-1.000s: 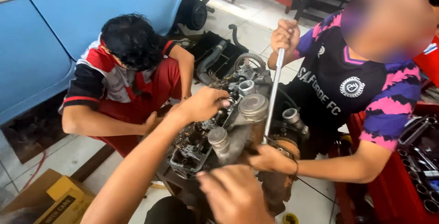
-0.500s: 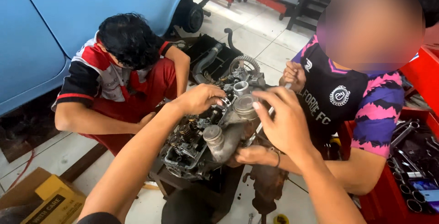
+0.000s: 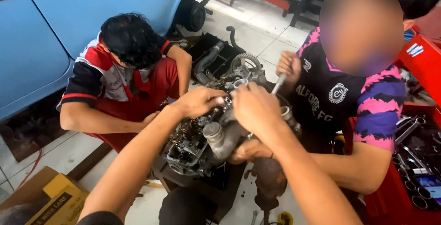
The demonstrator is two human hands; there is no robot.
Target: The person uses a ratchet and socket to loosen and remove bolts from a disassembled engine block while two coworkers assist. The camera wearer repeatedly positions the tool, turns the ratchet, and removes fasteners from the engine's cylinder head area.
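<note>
- A yellow cardboard box (image 3: 55, 199) lies on the tiled floor (image 3: 59, 153) at the lower left, beside a strip of dark wood.
- Behind it, a blue car body (image 3: 69, 13) fills the upper left, with a dark wheel (image 3: 193, 13) under its arch.
- A person in a red, white and black shirt (image 3: 124, 80) crouches against the car, head bent down, one forearm resting just beside the engine.
- The left hand (image 3: 200, 102) reaches in over the top of the engine (image 3: 206, 142); its grip is curled, fingers together on a small part on the upper side of the engine, though which part I cannot tell.
- The engine sits in the middle of the view, low on a dark stand on the floor, between the two other people; valve springs show on its near left side and a grey cylindrical housing (image 3: 220, 137) just below the hands.
- The right hand (image 3: 255, 110) hovers just right of the left one, nearly touching it; its grip is closed, seen from the back, so what it clamps is hidden.
- A long metal bar (image 3: 279, 84) rises just behind the right hand, held at its top by a second person's hand (image 3: 288, 66).
- That person wears a black, pink and purple shirt (image 3: 349, 105); their other hand rests under the engine's right side.
- A red tool tray (image 3: 418, 160) with sockets and wrenches stands at the far right.
</note>
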